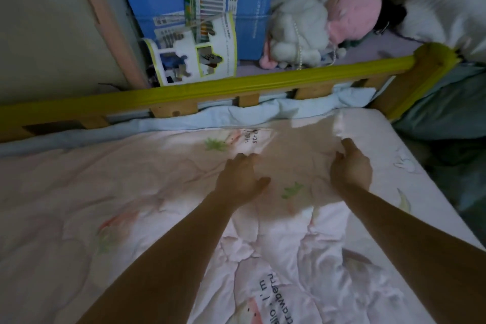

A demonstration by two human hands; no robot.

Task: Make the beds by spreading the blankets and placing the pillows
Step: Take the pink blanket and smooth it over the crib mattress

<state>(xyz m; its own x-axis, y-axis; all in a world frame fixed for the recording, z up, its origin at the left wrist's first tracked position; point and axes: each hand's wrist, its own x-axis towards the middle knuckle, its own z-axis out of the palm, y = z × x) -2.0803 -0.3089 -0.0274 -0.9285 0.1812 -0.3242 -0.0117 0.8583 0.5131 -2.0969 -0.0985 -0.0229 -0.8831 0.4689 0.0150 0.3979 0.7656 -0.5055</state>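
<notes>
Head view shows me a yellow rail (210, 87) along the bed's far edge, with books (194, 21) and plush toys (326, 23) behind it. Pink blanket (105, 192) covers the bed. My left hand (240, 179) presses flat on it, fingers straight; my right hand (351, 168) pinches a fold near the far right corner.

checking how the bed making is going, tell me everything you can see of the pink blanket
The pink blanket is a pale, quilted-looking cover printed with strawberries, green leaves and "Hello, I'm strawberry" lettering. It lies spread over the bed, wrinkled, most creased near the bottom of the view. Its far edge runs along a light blue sheet under the yellow rail. The left hand and right hand rest on it near that edge.
</notes>
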